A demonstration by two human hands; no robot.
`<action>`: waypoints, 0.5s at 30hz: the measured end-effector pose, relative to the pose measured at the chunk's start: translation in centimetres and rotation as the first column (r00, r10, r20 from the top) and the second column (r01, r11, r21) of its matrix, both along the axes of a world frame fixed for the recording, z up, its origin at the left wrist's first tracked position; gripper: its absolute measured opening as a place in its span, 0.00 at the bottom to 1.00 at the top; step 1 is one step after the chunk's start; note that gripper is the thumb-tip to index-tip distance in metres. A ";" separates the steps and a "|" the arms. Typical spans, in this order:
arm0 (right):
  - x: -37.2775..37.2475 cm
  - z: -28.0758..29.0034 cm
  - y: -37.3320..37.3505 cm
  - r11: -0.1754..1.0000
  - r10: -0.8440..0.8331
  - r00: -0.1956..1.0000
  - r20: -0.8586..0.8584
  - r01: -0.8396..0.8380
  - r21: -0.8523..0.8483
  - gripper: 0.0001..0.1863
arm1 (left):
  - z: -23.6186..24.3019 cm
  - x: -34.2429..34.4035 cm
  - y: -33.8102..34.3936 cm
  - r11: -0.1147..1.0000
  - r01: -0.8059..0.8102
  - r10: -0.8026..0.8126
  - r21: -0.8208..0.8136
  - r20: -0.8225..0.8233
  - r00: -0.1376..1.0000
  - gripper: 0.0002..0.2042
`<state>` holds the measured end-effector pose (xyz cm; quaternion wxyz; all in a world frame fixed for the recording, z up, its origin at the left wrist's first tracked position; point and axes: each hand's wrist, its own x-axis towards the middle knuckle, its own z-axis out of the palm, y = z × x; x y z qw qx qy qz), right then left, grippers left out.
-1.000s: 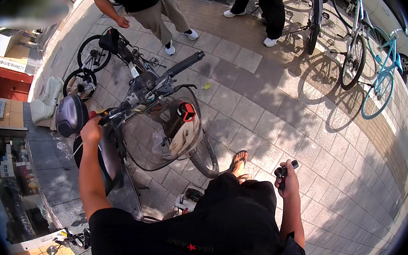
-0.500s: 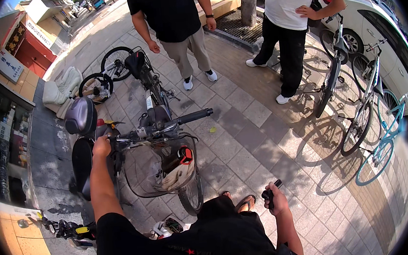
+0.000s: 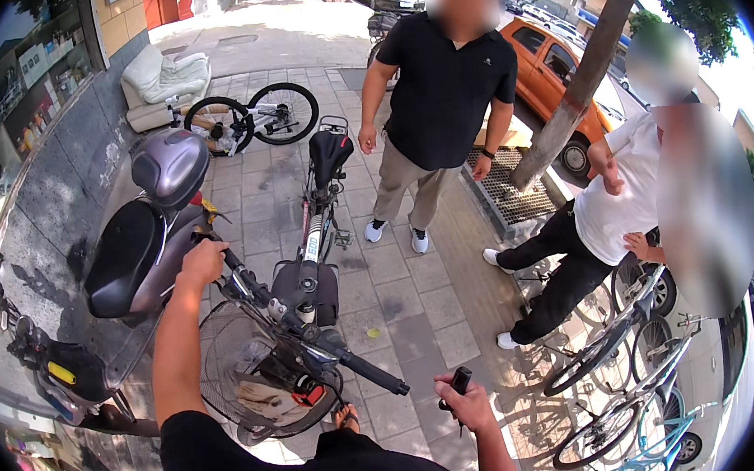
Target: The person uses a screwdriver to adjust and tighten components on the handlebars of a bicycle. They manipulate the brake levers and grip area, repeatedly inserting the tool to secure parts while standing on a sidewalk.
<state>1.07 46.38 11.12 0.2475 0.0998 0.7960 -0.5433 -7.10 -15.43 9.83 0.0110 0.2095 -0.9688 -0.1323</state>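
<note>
A bicycle (image 3: pixel 312 237) stands upright in front of me, its front basket toward me. My left hand (image 3: pixel 204 263) is wrapped round the end of its handlebar (image 3: pixel 260 294). The other black handlebar grip (image 3: pixel 374 374) is bare. Just beyond that grip, my right hand (image 3: pixel 471 406) is closed on a small black object (image 3: pixel 461 379) with a cylindrical end; its kind is not clear. The dark wire basket (image 3: pixel 215 365) holds a red and black item (image 3: pixel 308 389) and some pale cloth-like material (image 3: pixel 261 401).
A purple scooter (image 3: pixel 134 254) with a top box stands at my left. Ahead are one person in black (image 3: pixel 449 83) and another in white (image 3: pixel 618 190). A folded-looking bicycle (image 3: pixel 252 116) lies near a white sofa (image 3: pixel 164 82). Parked bicycles (image 3: pixel 604 422) line the right.
The view has lifted and turned. My right hand has come up closer to the bare handlebar grip, still holding the black object. The left hand stays on the handlebar.
</note>
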 end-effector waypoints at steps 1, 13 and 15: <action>-1.4 -0.1 -0.4 0.997 0.069 0.997 -0.033 -0.070 -0.025 0.22 | 0.0 0.0 0.3 1.000 -0.011 0.012 0.015 -0.022 1.000 0.15; -8.6 1.1 -4.6 0.707 0.672 0.707 0.221 -0.701 0.093 0.23 | 0.1 5.0 2.3 0.975 -0.121 0.177 0.185 -0.323 0.930 0.17; -9.2 0.0 -3.8 0.673 0.723 0.670 0.169 -0.738 0.046 0.24 | 2.1 6.7 5.6 0.956 -0.181 0.265 0.233 -0.406 0.875 0.16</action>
